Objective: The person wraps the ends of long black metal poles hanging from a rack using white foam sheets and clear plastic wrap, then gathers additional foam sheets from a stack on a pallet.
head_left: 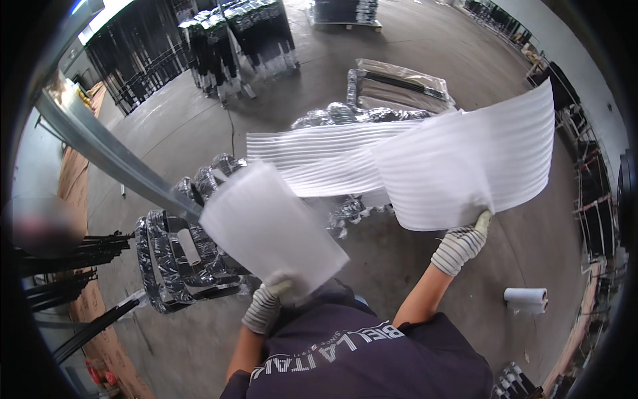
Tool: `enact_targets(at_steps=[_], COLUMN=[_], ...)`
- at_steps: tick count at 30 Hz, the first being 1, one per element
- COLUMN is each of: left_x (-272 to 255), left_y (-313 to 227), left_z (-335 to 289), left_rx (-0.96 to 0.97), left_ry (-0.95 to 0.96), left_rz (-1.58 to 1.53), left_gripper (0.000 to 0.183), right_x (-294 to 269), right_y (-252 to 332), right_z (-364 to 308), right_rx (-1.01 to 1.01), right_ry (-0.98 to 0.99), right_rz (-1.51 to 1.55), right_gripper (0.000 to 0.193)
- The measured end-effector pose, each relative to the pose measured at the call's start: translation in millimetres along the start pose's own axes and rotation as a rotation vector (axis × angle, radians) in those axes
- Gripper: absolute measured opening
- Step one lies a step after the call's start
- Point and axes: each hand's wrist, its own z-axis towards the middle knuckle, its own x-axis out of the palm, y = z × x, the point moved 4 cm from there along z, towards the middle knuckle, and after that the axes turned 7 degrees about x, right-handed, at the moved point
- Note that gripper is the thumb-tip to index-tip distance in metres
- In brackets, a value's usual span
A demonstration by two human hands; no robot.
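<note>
A long strip of white ribbed foam wrap (458, 166) stretches between both gloved hands in front of my chest. My right hand (462, 243) grips its wide right end, which stands up as a broad sheet. My left hand (266, 302) holds the other end (269, 229), blurred from motion, over a long grey metal bar (100, 149) that runs in from the upper left. Below the foam lie black parts wrapped in clear plastic (179, 256).
A roll of white foam (526, 297) lies on the concrete floor at the right. More wrapped black bundles (399, 86) sit farther ahead, and racks of black frames (219, 46) stand at the back. Black rods (60, 263) stick in from the left.
</note>
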Motion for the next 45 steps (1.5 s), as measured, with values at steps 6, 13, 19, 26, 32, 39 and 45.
enact_targets(at_steps=[6,13,19,26,32,39,45], left_x=[37.6,39.7,36.1,-10.7,-10.6,-28.0,-42.4], left_y=[-70.6,-51.0,-44.1,-41.4,-49.0,-43.4,-41.3], left_z=[9.1,25.2,-4.8,-51.1,-62.1,-44.1,-18.5], left_rx=[-0.076,0.149,-0.046,0.11,0.078,0.187,0.357], left_ry=[0.137,0.025,0.154,-0.094,-0.135,-0.08,0.023], left_rz=[0.02,0.116,0.087,0.085,-0.097,0.262,0.012], left_gripper=[0.021,0.032,0.026,0.029,0.036,0.051,0.047], right_x=[-20.0,38.0,104.2,104.0,65.3,61.8,41.7], right_y=[59.5,44.7,-112.4,-238.5,-295.5,-284.9,-393.5], right_z=[3.9,-24.2,-81.4,-139.1,-151.2,-186.3,-203.1], right_rx=[-0.229,-0.324,-0.267,-0.422,-0.398,-0.511,-0.229], right_ry=[-0.162,-0.081,0.83,1.15,1.463,1.582,1.357], right_rz=[0.084,-0.182,-0.22,-0.776,-1.09,-0.886,-0.86], right_gripper=[0.043,0.045,0.03,0.014,0.011,0.008,0.025])
